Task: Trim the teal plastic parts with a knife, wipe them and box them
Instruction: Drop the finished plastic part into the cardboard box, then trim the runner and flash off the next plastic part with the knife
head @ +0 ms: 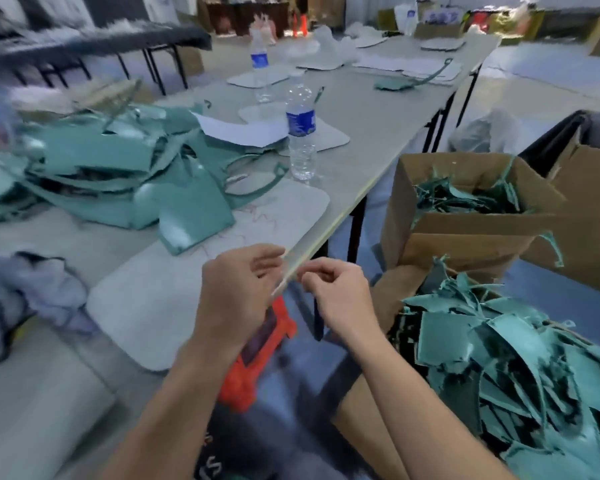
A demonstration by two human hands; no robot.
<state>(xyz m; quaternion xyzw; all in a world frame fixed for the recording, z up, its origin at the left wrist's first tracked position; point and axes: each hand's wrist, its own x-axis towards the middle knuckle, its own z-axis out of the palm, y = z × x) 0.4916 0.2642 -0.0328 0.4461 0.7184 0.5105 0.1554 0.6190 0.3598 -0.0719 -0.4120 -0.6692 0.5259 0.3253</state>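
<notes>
Though blur hides any hold, left hand and right hand curl together.

Blur is hiding whether the left hand and right hand are pinching anything. The left hand is partly covering an orange object. The frame edge is cutting off the teal offcuts.

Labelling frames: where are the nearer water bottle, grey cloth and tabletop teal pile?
nearer water bottle (301,123): head view, its blue label.
grey cloth (45,289): head view, its crumpled middle.
teal pile (94,155): head view, top sheet.
</notes>
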